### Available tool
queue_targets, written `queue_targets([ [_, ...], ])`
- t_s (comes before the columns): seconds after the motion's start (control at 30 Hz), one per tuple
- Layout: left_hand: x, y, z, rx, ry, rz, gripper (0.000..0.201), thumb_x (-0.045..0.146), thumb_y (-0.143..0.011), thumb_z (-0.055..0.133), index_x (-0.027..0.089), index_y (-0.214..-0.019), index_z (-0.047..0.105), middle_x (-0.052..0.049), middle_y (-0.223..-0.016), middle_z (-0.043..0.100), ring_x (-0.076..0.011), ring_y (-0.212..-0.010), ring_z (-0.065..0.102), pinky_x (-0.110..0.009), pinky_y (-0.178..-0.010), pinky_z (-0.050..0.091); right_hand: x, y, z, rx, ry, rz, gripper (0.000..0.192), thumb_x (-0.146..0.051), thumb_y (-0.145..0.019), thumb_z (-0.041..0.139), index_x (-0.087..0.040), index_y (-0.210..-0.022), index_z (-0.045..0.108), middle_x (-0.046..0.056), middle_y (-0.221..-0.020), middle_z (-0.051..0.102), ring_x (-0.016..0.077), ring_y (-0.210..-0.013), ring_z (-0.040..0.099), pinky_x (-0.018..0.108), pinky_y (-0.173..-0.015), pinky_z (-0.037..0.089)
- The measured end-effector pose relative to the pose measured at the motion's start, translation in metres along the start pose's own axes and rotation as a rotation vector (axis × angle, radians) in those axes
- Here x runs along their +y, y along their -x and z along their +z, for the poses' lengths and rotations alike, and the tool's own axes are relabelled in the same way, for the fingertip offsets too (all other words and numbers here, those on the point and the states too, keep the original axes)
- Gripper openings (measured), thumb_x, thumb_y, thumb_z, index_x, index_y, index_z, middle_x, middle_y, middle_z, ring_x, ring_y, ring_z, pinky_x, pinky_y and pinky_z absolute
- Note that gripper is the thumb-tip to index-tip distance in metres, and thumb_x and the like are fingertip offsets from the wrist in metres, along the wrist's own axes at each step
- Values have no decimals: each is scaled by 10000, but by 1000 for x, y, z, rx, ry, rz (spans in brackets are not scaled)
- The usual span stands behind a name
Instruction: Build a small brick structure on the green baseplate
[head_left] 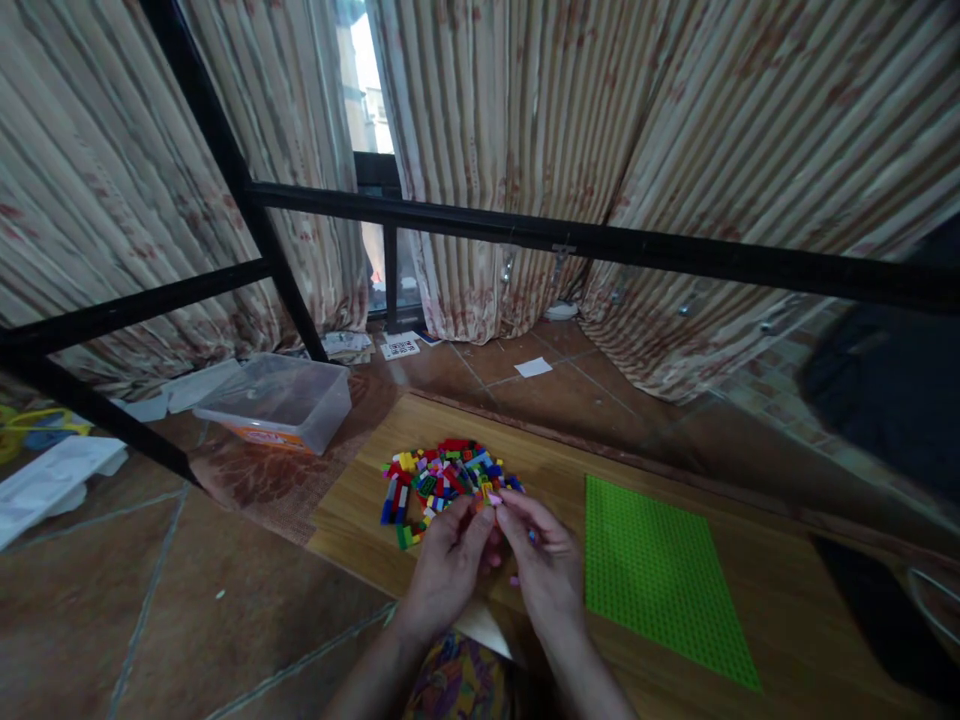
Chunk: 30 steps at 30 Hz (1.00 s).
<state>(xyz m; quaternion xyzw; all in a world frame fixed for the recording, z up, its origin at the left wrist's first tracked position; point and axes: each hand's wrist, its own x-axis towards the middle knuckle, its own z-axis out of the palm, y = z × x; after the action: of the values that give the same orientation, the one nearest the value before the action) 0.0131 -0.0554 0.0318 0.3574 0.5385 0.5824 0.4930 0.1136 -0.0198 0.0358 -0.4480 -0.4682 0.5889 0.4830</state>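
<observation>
My left hand (450,560) and my right hand (541,560) meet over the front of a pile of small toy building bricks (442,475) in many colours. Both are closed, thumbs and fingertips pinched together. A pink brick (494,498) shows at the tips of my right fingers. Something small and orange shows by my left fingertips, probably a brick, partly hidden by the fingers. A few loose bricks, pink and blue, lie under and beside my right hand. To the right, a green studded baseplate (660,575) lies flat on the wooden table (559,480).
A clear plastic box (281,400) with an orange label stands on the floor to the left. A dark flat object (885,610) lies at the table's right end. Black metal bars (450,212) cross behind the table, before striped curtains (510,110). Papers (534,367) lie on the tiled floor.
</observation>
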Motion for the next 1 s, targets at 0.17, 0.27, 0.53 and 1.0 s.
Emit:
queue_targets([
  [0.17,-5,10,21,28,40,26,317,463,-840,586,150,-889,614,9,-674,603,-106,-548,549,-208,-538,450,1,5,-3,-36,-213,64,337,-481,-762,685,-246,-1002,718,49,-984,737,180,-767,666,270,-612,522],
  [0.27,-12,15,38,100,71,128,256,399,-849,592,153,-890,649,-26,-791,661,-139,-703,601,-245,-708,490,3,9,0,-4,-344,71,317,-497,-769,679,-209,-894,720,60,-929,741,186,-820,676,305,-742,528],
  [0.53,-26,22,56,119,86,80,276,430,-826,610,157,-848,648,1,-691,626,-127,-608,554,-214,-575,456,1,7,-8,171,-521,261,374,-561,-718,695,-198,-810,689,31,-693,725,187,-650,674,298,-585,520],
  [1.0,-18,24,57,221,96,106,251,410,-832,604,171,-896,652,-19,-791,666,-145,-702,611,-240,-698,491,-4,19,-5,68,-626,164,172,-335,-682,772,-232,-796,693,8,-862,713,172,-838,665,299,-772,528],
])
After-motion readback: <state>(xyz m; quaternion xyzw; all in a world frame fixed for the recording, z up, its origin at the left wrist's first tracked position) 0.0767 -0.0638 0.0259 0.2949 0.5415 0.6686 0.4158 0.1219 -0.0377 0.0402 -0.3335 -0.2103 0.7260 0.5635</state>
